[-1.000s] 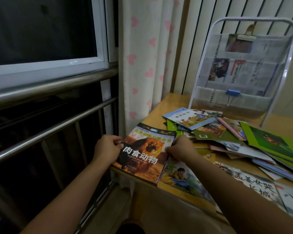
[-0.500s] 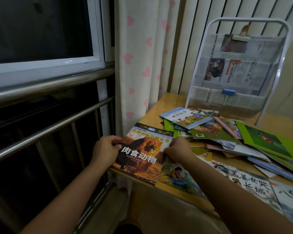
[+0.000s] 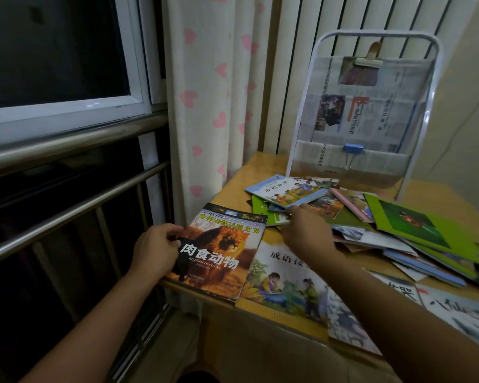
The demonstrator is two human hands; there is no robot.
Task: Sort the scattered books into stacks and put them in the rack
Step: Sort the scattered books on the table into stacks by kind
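Dim, warm indoor light, dark window (image 3: 53, 48), wide-angle bending at edges.

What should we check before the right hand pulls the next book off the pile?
1. Left hand grips the lion book: ok.
2. Right hand over the pile, nothing gripped that shows: ok.
3. Blue book on top of the pile, free to lift: ok.
4. Lion book fully on the table: not ok, its corner overhangs the edge.
5. Rack upright behind the pile: ok.
6. Room left in the rack pockets: cannot tell.
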